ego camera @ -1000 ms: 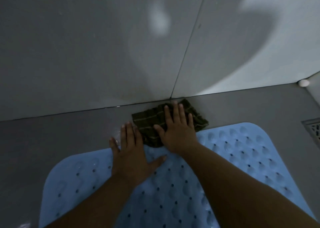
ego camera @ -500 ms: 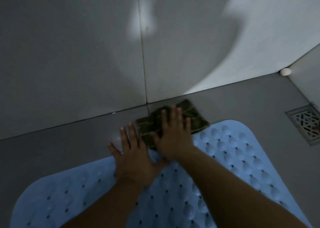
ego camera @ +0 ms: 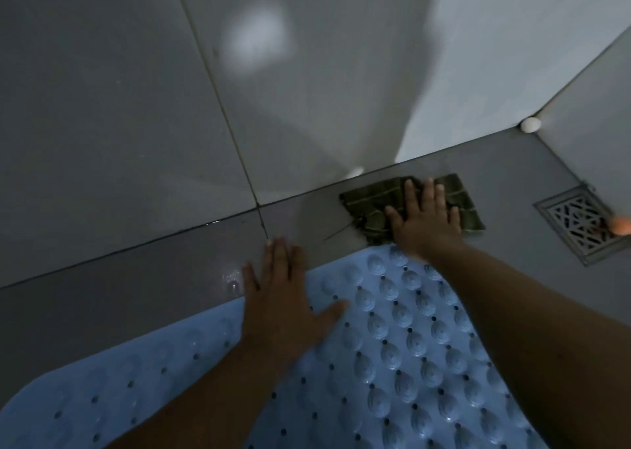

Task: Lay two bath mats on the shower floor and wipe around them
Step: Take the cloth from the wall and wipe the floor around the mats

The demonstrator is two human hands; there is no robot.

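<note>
I see my left hand point(ego camera: 283, 307) lying flat, palm down, fingers point(ego camera: 278, 254) spread open, gripping nothing. Its palm rests on the far edge of the blue mat point(ego camera: 403, 353) and its fingertips reach onto the bare grey floor point(ego camera: 136, 284), beside a small wet patch point(ego camera: 232, 278).

My right hand point(ego camera: 425, 221) is also flat and open, fingers spread, pressing down on the cloth point(ego camera: 368, 199) rather than clutching it. The cloth is dark green with a checked pattern, folded, and it sits on the floor between the mat's far edge and the foot of the wall point(ego camera: 307, 90), close to both. A loose thread trails from its left corner.

The mat lies flat on the floor in front of me, studded with raised bumps and small holes; my forearms cross over it. I can make out only this one mat.

To the right, well apart from the cloth, a metal drain point(ego camera: 577, 223) is set in the floor. A small white knob point(ego camera: 530, 124) sits in the far corner.
</note>
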